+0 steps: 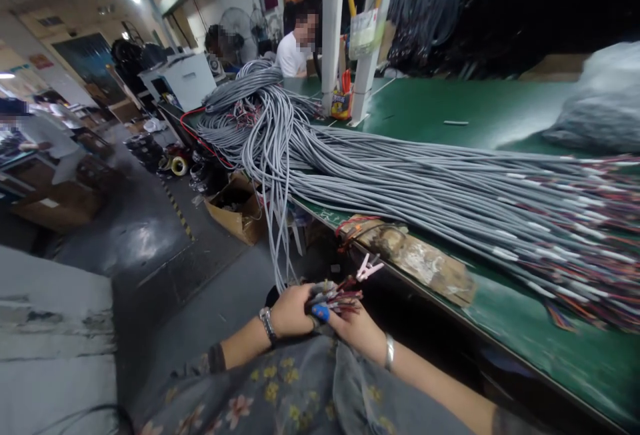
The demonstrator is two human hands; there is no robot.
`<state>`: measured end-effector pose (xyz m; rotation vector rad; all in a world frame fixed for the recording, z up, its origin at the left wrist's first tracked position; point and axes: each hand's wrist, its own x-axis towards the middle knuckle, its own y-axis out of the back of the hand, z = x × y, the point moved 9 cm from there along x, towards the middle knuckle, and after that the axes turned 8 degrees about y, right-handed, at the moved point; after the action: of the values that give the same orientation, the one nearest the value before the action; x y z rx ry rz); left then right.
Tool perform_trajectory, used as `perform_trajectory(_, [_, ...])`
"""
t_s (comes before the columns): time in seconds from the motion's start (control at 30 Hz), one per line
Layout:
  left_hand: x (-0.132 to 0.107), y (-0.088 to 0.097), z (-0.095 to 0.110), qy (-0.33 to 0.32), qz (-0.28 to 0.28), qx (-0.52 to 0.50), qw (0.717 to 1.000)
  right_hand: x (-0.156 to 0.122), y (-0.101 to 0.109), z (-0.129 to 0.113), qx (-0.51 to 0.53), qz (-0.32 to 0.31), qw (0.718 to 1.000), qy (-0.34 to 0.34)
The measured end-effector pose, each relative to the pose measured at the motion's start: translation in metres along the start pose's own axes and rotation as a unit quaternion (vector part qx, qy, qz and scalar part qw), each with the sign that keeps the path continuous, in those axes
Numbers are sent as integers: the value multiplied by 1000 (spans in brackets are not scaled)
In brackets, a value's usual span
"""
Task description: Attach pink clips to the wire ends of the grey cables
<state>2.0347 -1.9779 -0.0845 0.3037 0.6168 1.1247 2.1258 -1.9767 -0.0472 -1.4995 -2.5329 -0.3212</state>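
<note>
A cardboard box [229,221] stands on the floor [143,241]; a white-shirted person [291,53] is near a fan [237,23].

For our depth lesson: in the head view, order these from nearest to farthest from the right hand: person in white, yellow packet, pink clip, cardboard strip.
1. Pink clip, just beyond the right hand
2. Cardboard strip, right, on the bench edge
3. Yellow packet, beyond the cables
4. Person in white, background, farther left

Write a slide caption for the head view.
Bare left hand and right hand hold bunched grey cable ends beside a long green table.
</note>
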Motion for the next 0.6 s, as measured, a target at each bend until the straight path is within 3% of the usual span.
perform_trajectory(0.1, [4,6,23,-44,0,-104,994,-1,9,-3,-47,28,998,12])
perform_trajectory(0.23, [10,5,11,34,-15,-219,975,-14,23,-4,-41,39,998,1])
perform_trajectory(0.3, [9,10,0,67,32,-252,965,-20,33,-8,-71,58,996,19])
perform_trajectory(0.4, [4,16,-3,64,96,-296,948,-25,45,-12,-120,103,986,45])
perform_trajectory(0.6, [6,-12,40,-47,-16,-256,965,-27,25,20,3,42,996,-82])
